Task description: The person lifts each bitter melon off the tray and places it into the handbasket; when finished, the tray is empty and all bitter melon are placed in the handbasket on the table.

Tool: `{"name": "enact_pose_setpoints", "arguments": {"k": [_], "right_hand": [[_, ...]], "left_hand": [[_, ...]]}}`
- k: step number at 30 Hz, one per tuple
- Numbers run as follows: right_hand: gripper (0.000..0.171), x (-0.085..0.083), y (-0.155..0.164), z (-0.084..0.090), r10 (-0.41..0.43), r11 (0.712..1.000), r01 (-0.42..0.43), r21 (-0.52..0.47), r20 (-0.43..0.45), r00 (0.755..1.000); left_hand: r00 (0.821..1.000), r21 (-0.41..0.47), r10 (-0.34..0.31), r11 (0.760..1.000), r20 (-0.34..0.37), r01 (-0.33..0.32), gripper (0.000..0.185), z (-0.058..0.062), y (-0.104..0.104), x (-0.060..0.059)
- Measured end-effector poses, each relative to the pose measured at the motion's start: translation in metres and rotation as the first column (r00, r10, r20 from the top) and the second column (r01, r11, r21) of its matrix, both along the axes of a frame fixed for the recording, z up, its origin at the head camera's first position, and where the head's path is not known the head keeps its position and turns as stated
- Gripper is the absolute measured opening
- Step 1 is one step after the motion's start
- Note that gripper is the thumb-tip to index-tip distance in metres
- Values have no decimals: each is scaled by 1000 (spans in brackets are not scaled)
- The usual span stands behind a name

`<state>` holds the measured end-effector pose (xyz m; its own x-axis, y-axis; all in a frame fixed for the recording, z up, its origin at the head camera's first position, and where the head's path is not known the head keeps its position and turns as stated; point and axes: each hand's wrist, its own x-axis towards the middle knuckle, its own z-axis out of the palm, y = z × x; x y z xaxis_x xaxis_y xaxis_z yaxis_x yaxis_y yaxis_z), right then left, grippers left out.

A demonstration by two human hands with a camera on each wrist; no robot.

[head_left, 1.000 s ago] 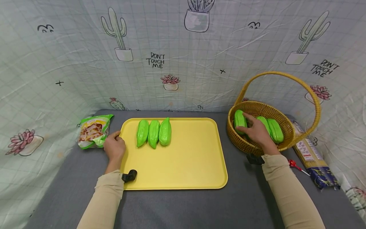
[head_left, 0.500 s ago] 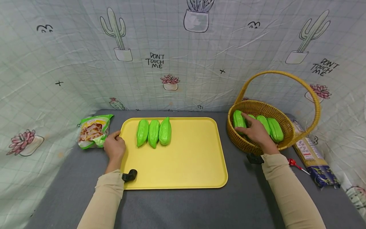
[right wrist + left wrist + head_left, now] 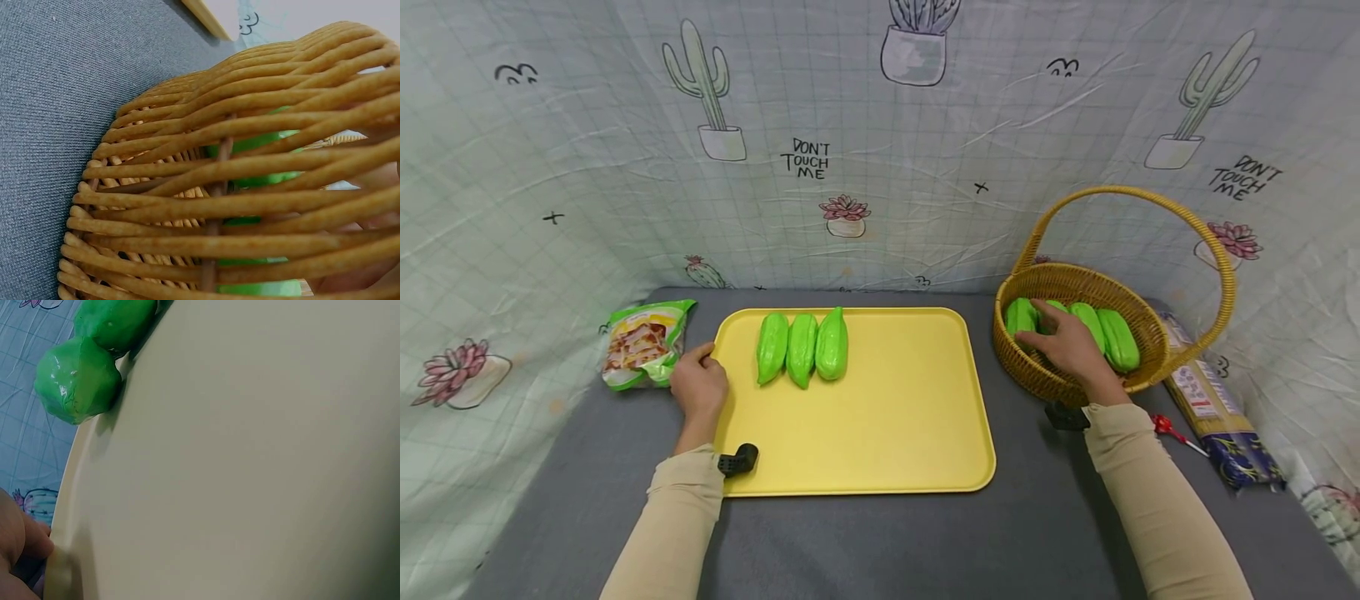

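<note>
In the head view my left hand holds the left rim of a yellow tray, fingers at its edge. The left wrist view shows its fingers at the rim. Three glossy green, lumpy vegetables shaped like bitter melons lie side by side near the tray's back left. My right hand reaches into a wicker basket, thumb and fingers at a similar green vegetable by the left wall. More green vegetables lie right of the hand. Weave partly hides the hand in the right wrist view.
The basket's tall handle arches above the right forearm's far side. A snack bag lies left of the tray. Beyond the basket lie a long pack of noodles and a red lollipop-like item. Patterned cloth hangs behind.
The green vegetable at my right hand has shifted left and lower against the basket's left wall. Another one behind the fingers shows more. My left hand stays on the tray rim.
</note>
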<state>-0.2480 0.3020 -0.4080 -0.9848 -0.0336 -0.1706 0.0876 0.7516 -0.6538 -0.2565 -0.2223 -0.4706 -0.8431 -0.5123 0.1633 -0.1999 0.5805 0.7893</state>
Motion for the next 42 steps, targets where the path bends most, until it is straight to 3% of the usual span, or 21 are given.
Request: {"name": "enact_pose_setpoints", "arguments": {"k": [13,30,36,42], "right_hand": [[78,4,-1,1,-52,994,46,-101,-57,997],[69,11,-14,11,-149,971,109,-214,-182,972],[71,13,-27,18,-156,969,100,-225,-245,957],[73,11,-42,21,-135,968,74,-241,-249,959]], "left_hand": [[1000,-10,0,1000,-6,0,41,-3,-1,0],[1000,-17,-1,1000,-6,0,41,-3,-3,1],[1000,-14,1,1000,-10,-1,41,-2,-2,1],[1000,-9,-4,1000,-12,4,41,-3,-2,0]]}}
